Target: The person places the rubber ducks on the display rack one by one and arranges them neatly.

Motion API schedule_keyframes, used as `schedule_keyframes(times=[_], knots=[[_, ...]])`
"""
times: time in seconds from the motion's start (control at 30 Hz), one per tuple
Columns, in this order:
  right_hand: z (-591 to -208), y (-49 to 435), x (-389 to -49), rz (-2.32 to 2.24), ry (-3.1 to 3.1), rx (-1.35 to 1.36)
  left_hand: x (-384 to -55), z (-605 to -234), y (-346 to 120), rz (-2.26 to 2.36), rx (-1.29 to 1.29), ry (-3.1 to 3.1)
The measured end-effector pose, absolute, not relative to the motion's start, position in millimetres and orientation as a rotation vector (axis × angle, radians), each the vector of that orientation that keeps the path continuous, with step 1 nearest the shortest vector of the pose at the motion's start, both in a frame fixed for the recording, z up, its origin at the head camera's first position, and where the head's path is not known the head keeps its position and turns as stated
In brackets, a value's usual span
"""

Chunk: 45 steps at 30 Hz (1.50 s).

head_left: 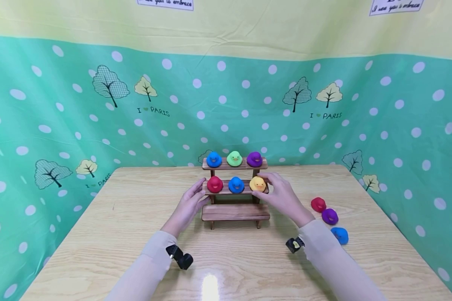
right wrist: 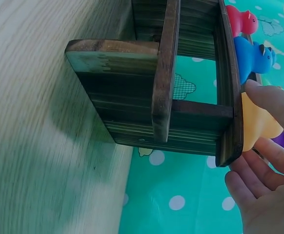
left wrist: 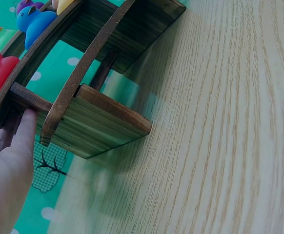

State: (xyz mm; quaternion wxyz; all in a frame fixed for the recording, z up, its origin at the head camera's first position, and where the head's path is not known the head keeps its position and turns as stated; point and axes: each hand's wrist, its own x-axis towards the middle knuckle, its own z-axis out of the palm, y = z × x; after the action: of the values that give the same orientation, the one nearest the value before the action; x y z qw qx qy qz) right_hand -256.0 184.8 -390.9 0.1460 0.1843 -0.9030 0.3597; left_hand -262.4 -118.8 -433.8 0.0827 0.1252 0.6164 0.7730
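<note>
A wooden three-step stand (head_left: 235, 212) stands on the table, with small rubber ducks on its upper two shelves. My right hand (head_left: 284, 196) pinches the yellow rubber duck (head_left: 258, 184) at the right end of the middle shelf, thumb on one side and fingers on the other. Beside that duck sit a blue duck (head_left: 236, 185) and a red duck (head_left: 214, 184). My left hand (head_left: 187, 208) grips the left end of the middle shelf; in the left wrist view its digits (left wrist: 25, 134) reach below the board, close to the red duck. Some of its fingertips are hidden.
Along the top shelf sit a blue duck (head_left: 214, 159), a green duck (head_left: 234, 158) and a purple duck (head_left: 254, 159). On the table (head_left: 143, 200) to the right lie a red duck (head_left: 318, 204), a purple duck (head_left: 330, 216) and a blue duck (head_left: 340, 235), near my right forearm.
</note>
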Motion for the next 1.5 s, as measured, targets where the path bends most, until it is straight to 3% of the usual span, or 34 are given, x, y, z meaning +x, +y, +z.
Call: schedule_keyframes(times=[0.47,0.9,1.5], knots=[[-389,207,-253,0.998,-2.667,0.492,-262,-433,-118,2.31,0.364,1.844],[-398,255,-257,0.937,-2.743,0.431,-263,-434,-119,2.319,0.402,1.84],[-419,328,-262,0.911,-2.956,0.119,-263,-436,-120,2.305,0.395,1.843]])
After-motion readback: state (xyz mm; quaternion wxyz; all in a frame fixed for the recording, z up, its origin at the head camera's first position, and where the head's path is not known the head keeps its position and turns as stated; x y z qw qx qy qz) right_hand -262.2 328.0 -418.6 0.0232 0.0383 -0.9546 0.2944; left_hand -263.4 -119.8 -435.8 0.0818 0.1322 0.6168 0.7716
